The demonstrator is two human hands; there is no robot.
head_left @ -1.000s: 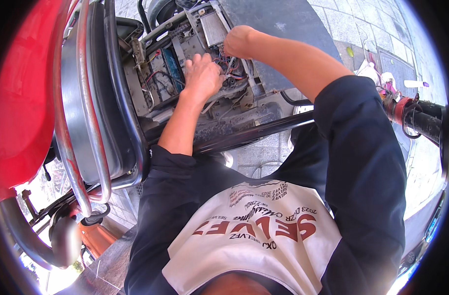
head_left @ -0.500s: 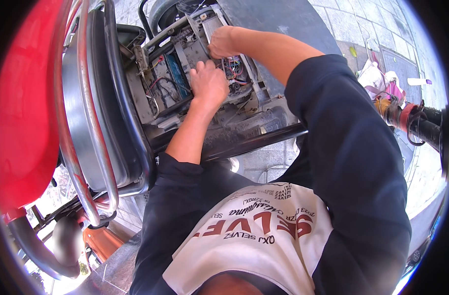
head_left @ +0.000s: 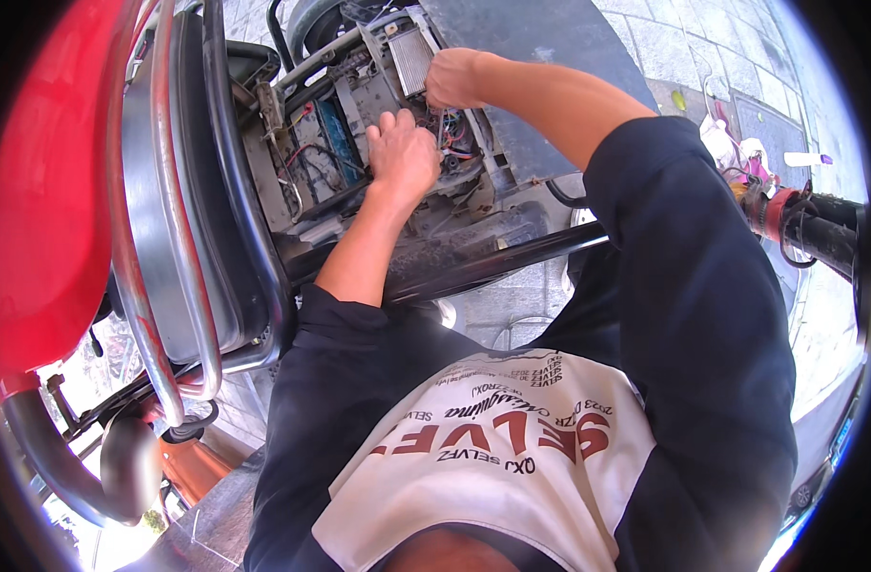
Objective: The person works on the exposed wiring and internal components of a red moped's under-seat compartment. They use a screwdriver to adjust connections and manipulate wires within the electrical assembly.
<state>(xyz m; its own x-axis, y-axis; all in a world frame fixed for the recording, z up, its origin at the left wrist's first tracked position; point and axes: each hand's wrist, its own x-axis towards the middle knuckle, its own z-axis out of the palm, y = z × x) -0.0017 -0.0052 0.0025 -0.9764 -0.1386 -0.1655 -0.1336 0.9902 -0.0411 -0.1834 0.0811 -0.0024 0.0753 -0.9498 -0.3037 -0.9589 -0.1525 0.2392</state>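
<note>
Evidently, the left hand (head_left: 404, 153) is half-curled and the right hand (head_left: 451, 78) bunched; what is gripped cannot be told. A narrow gap is left between them, near wires (head_left: 465, 141) bounded by the frame's (head_left: 499, 158) edge.

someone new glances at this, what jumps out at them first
Probably the big, glossy red panel filling the left edge of the picture. Then the two bare hands near the top centre: the left hand over an open, dusty compartment, the right hand beside a ribbed, silver metal box. Thin, multicoloured wires bunch just below the right hand.
</note>
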